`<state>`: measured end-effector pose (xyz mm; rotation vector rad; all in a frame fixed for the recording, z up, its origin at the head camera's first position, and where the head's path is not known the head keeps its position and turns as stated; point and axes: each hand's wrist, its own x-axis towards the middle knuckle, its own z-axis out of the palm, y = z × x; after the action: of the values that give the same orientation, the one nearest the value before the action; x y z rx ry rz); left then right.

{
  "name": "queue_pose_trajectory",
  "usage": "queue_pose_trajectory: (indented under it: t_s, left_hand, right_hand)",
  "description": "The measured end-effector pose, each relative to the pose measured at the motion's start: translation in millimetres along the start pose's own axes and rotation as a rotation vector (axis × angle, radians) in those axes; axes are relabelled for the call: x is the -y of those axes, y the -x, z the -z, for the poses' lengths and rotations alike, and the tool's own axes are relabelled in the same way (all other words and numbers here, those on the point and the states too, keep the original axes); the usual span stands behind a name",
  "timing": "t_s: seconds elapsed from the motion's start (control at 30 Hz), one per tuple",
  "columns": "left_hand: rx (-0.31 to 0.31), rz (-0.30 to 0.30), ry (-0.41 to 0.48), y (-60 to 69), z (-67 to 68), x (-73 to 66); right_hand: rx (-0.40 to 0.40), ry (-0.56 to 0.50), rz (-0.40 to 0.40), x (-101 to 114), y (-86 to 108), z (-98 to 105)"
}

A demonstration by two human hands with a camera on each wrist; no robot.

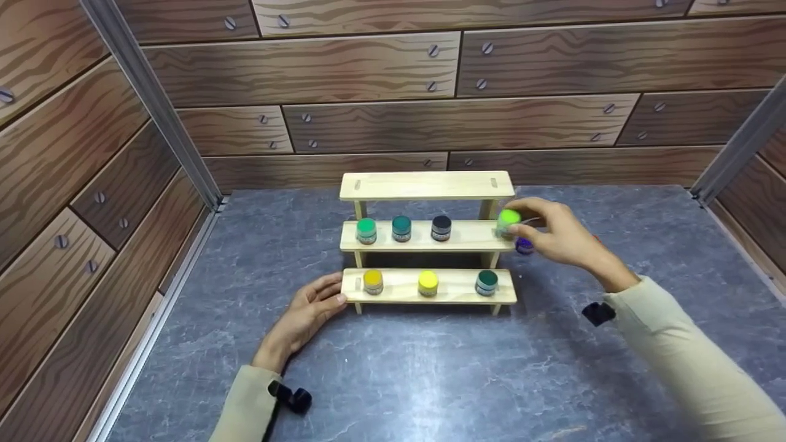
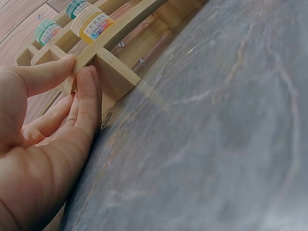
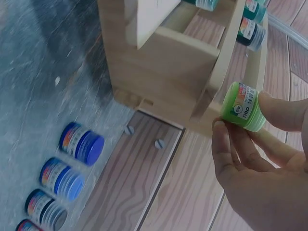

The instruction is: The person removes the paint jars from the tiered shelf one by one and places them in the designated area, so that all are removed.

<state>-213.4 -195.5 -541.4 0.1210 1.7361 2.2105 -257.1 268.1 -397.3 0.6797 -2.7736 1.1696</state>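
A three-tier wooden display rack (image 1: pixel 427 186) stands on the grey table. My left hand (image 1: pixel 310 310) grips the left end of its lowest tier, thumb and fingers about the corner (image 2: pixel 81 72). My right hand (image 1: pixel 562 236) pinches a lime green paint jar (image 3: pixel 242 107) at the right end of the middle tier; whether the jar touches the board cannot be told. That tier carries a green jar (image 1: pixel 366 231), a teal jar (image 1: pixel 401 228) and a black jar (image 1: pixel 441 228). On the lowest tier are an ochre jar (image 1: pixel 373 282), a yellow jar (image 1: pixel 428 283) and a dark green jar (image 1: pixel 486 282).
To the right of the rack, several jars are on the table, partly hidden by my right hand in the head view: a violet-blue jar (image 3: pixel 82 143), a blue jar (image 3: pixel 61 178), a black jar (image 3: pixel 45 210) and a red one (image 3: pixel 28 225) cut by the frame edge. Wood-patterned walls (image 1: pixel 368 67) enclose the table.
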Motion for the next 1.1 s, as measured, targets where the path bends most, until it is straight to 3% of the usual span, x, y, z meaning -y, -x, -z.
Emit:
queue_pose_trajectory:
  t_s: [0.4, 0.8, 1.1]
  left_hand:
    - [0.0, -0.009, 0.01, 1.7, 2.1, -0.7]
    - [0.001, -0.003, 0.003, 1.7, 1.4, -0.7]
    - [-0.001, -0.004, 0.002, 1.0, -0.1, -0.8]
  right_hand:
    - [-0.023, 0.009, -0.053, -25, 16.0, 11]
    - [-0.044, 0.029, -0.095, -68, 28.1, -15]
    - [-0.037, 0.096, -0.145, -85, 32.3, -29]
